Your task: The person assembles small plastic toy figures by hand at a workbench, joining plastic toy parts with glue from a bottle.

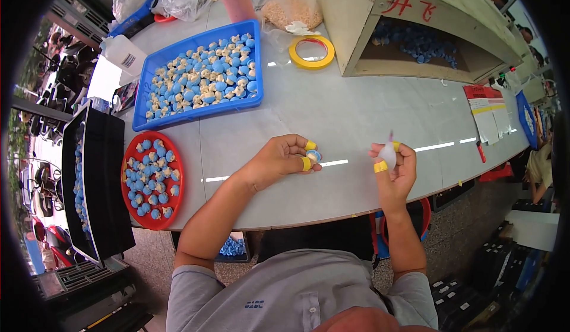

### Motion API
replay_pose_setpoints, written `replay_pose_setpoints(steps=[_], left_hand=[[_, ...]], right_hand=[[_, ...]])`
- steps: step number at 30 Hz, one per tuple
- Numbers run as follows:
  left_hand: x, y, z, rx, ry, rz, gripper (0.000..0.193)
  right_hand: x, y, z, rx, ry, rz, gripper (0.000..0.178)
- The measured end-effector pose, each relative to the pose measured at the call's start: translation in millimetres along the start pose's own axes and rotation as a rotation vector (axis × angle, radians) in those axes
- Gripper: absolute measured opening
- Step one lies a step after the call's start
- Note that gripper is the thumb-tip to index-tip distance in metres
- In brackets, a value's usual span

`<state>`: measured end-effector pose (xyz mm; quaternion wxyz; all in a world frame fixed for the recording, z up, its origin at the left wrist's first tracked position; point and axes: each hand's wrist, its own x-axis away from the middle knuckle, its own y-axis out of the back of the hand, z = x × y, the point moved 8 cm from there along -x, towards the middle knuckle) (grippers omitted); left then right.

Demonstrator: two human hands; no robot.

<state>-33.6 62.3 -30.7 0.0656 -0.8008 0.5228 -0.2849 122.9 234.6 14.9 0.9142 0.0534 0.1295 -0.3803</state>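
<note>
My left hand (pixel 279 163), with yellow tape on thumb and fingertip, pinches a small blue-and-cream figure piece (pixel 314 156) above the tabletop. To its right, my right hand (pixel 396 178), taped the same way, is closed around a small white squeeze bottle (pixel 389 155) whose thin dark tip points up and away. The bottle and the piece are apart. Left of my left arm, a round red tray (pixel 181 198) holds several similar blue-and-cream pieces. Beyond it, a blue rectangular bin (pixel 202 117) is filled with more of them.
A yellow tape roll (pixel 293 53) lies near a bag of beige pieces (pixel 291 14) and a pink cylinder (pixel 236 0). At the back right, an open-fronted box (pixel 356 47) contains blue parts. A black bin (pixel 107 195) stands left; papers (pixel 488 121) and a red marker (pixel 481 152) lie right.
</note>
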Motion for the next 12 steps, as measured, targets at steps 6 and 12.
replay_pose_setpoints(steps=[6, 12], left_hand=[[0, 4, 1, 0.018, -0.016, -0.039, 0.033], [2, 5, -1, -0.026, 0.013, -0.072, 0.037]], right_hand=[[-33, 103, -15, 0.208, -0.045, -0.288, 0.024], [-50, 224, -28, 0.627, -0.081, -0.585, 0.022]])
